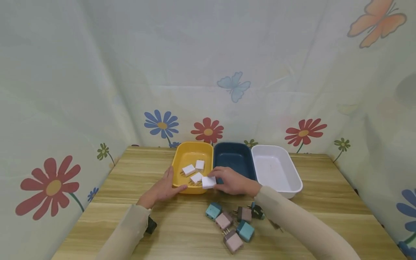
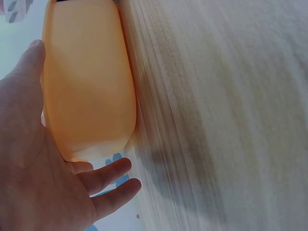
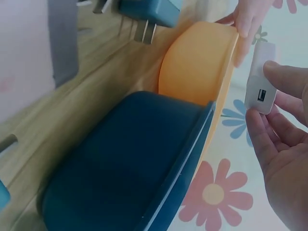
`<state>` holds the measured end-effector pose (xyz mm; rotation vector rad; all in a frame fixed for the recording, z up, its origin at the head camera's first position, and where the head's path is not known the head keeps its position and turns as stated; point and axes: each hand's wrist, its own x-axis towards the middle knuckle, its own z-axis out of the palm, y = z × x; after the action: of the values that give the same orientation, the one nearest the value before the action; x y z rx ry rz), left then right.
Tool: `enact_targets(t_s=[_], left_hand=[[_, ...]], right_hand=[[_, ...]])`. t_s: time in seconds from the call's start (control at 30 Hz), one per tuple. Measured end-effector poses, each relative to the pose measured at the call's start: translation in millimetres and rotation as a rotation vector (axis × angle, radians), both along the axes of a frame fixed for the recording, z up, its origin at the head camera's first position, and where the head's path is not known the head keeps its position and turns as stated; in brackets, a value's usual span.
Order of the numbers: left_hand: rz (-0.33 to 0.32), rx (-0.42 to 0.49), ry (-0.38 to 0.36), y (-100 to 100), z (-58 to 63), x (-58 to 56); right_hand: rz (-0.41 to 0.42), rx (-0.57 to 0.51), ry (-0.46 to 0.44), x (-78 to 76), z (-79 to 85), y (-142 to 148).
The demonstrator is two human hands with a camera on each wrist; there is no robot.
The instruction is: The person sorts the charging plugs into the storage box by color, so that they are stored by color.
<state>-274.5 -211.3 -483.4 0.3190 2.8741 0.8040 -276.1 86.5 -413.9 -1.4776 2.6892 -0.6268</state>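
Observation:
My right hand [image 1: 231,180] pinches a white USB wall charger [image 1: 208,182] between thumb and fingers, above the front right corner of the yellow bin [image 1: 175,162]. In the right wrist view the USB port of this charger [image 3: 260,79] faces the camera. Three more white chargers [image 1: 199,165] lie inside the yellow bin, with metal prongs showing on them. My left hand [image 1: 162,187] rests against the bin's front left corner, the thumb along its front. In the left wrist view the thumb is near the rim, and two extended fingers [image 2: 113,195] stand off the wall.
Right of the yellow bin stand a dark blue bin [image 1: 232,159] and a white bin [image 1: 276,173]. Several teal and pink-brown plug adapters [image 1: 233,241] lie on the wooden table [image 1: 182,231] before them. A dark plug [image 1: 257,211] lies near the right sleeve. A flowered cloth hangs behind.

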Motion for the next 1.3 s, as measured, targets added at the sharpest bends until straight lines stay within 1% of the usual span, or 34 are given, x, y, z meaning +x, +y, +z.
enact_targets(t_s=[0.13, 0.27, 0.57, 0.8, 1.07, 1.3], left_hand=[[0.006, 0.001, -0.004, -1, -0.3, -0.3], [0.014, 0.001, -0.013, -1, -1.0, -0.5], [0.011, 0.004, 0.003, -2, -3.9, -0.3], [0.015, 0.013, -0.003, 0, -5.1, 0.4], [0.01, 0.007, -0.001, 0, -3.9, 0.9], [0.018, 0.0, -0.008, 0, -3.2, 0.9]], right_hand=[[-0.001, -0.01, 0.024, -5.8, 0.6, -3], [-0.001, -0.008, 0.029, -10.0, 0.7, -7], [-0.069, 0.043, -0.019, -17.6, -0.1, -19], [-0.075, 0.075, -0.033, -23.1, -7.8, -24], [-0.136, 0.086, -0.102, -29.1, -11.5, -26], [-0.151, 0.098, -0.111, -34.1, -13.0, -29]])
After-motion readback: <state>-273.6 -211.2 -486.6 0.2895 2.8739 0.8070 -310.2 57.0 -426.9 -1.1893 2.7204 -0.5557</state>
